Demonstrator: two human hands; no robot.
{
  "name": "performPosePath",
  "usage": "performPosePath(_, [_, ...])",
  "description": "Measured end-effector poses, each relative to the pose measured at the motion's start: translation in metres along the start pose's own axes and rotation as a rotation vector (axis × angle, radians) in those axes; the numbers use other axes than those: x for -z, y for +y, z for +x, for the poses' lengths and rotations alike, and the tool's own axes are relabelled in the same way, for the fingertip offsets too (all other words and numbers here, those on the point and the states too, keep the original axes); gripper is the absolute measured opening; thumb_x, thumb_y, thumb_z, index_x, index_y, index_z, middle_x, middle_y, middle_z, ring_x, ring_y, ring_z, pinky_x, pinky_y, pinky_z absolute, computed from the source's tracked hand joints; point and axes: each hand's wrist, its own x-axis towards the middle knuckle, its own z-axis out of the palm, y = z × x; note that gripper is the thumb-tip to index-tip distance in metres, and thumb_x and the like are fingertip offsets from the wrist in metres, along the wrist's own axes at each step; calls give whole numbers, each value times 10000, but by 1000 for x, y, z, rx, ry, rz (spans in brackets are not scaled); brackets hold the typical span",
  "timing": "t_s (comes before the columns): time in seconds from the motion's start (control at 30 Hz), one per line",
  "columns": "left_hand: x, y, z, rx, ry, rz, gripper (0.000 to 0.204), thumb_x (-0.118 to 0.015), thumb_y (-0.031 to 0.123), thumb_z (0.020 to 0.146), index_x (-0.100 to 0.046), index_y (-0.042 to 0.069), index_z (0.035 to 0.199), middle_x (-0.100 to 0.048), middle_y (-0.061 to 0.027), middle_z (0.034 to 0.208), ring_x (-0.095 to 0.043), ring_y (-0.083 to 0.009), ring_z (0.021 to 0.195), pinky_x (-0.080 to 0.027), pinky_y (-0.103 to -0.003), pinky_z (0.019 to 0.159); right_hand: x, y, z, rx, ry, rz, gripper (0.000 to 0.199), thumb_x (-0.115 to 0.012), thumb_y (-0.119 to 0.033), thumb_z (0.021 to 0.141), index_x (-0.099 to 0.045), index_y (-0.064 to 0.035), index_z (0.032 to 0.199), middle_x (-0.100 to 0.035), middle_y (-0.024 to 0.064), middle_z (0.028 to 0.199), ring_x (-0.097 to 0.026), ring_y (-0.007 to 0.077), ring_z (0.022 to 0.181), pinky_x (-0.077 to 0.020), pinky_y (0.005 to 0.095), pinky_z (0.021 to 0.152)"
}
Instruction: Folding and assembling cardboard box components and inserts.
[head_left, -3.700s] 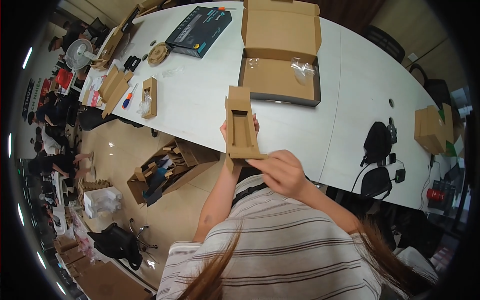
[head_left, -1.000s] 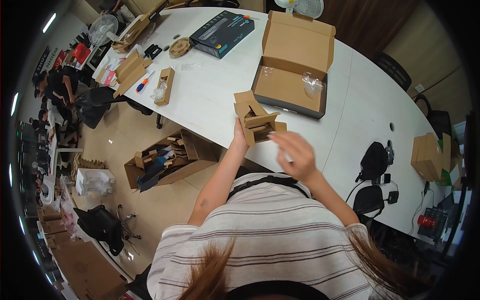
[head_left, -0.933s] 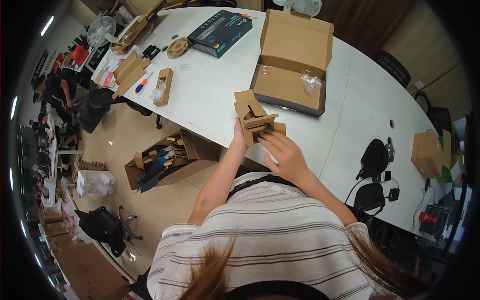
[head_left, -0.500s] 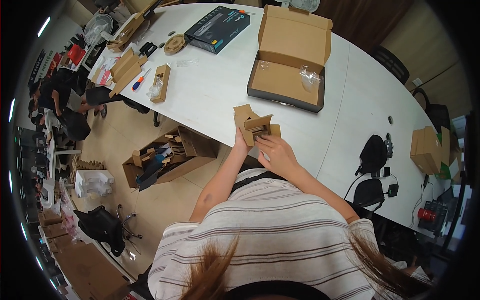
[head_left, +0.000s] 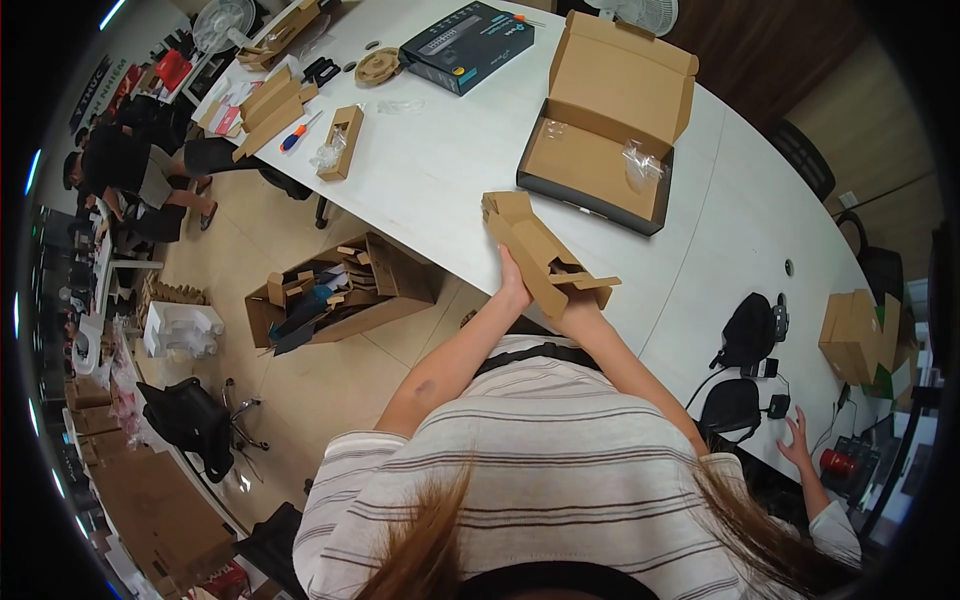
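A narrow brown cardboard box [head_left: 540, 250] with open end flaps is tilted in front of me, over the table's near edge. My left hand [head_left: 512, 278] grips its left side, with the thumb up along the wall. My right hand [head_left: 577, 308] is at the box's near end, by the raised flaps. Its fingers are hidden by the cardboard, so I cannot tell whether they reach inside or hold it from below. The inside of the box shows only as a dark gap.
Beyond my hands stands an open black-and-brown carton [head_left: 590, 185] with clear plastic bags. A dark box [head_left: 468, 48], screwdriver [head_left: 296, 135] and small cardboard tray [head_left: 343, 145] lie farther left. A scrap-filled carton [head_left: 350, 335] sits on the floor. Another person's hand [head_left: 797, 440] shows at right.
The box has turned so its long side shows, and my right hand has slipped behind its near flaps. The view has shifted slightly. Another person's hand has appeared at the right.
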Motion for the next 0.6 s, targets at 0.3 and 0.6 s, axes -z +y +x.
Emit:
performPosePath(0.3, [-3,1,-4,2,-31,88,657,-263,646,928,-453,148,1310,-528,-60,1270,-497,-249,1187,-403,-440,1010,95,14,-44,-184,-556,202,398,-708,-151,718,-598,11,1064,-650,199,950,-608,366,912,-479,416,812])
performPosePath(0.6, [44,-22,31,-12,-202,63,456,-569,365,912,-458,124,1282,-534,-53,1228,-518,-229,1122,-425,-412,955,65,-20,91,-97,-51,48,307,-642,-161,773,-633,-28,1050,-654,166,994,-616,312,916,-503,393,793])
